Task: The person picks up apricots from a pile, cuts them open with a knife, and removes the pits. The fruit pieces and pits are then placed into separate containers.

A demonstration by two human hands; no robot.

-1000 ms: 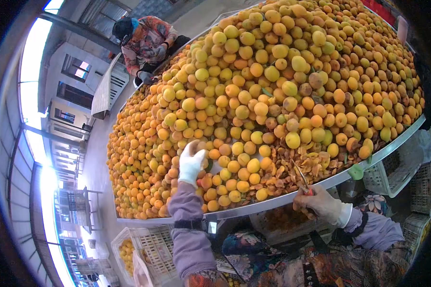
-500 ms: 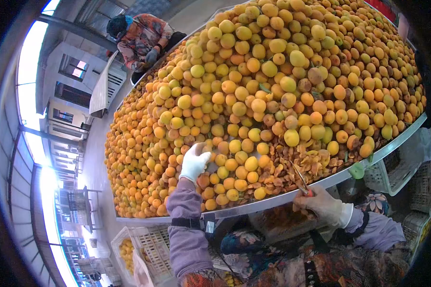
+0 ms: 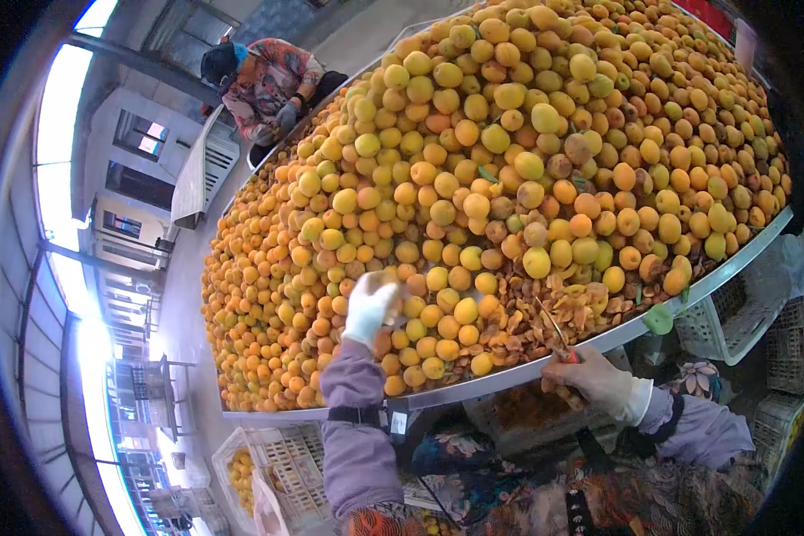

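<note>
A large heap of orange and yellow fruit [image 3: 438,205] fills a metal-rimmed table [image 3: 509,379]. My left hand [image 3: 372,309], in a white glove, is over the near part of the heap, its fingers bent and partly blurred; whether fruit is in them is unclear. At the table's front rim my right hand [image 3: 597,384], also gloved, is closed around the red handle of a knife [image 3: 565,354]. The thin blade points up and away over a pile of cut fruit pieces [image 3: 576,308]. Part of the handle is hidden by the fingers.
Below the rim are white plastic crates, one at the left [image 3: 286,464] holding fruit and one at the right [image 3: 732,322]. A green leaf-like piece [image 3: 658,319] lies on the right rim. Across the table a co-worker [image 3: 268,89] bends beside the heap, near a tipped white crate [image 3: 207,170].
My left hand has shifted slightly right and down, and its fingers are more blurred. The right hand with the knife has barely moved. The view has shifted slightly.
</note>
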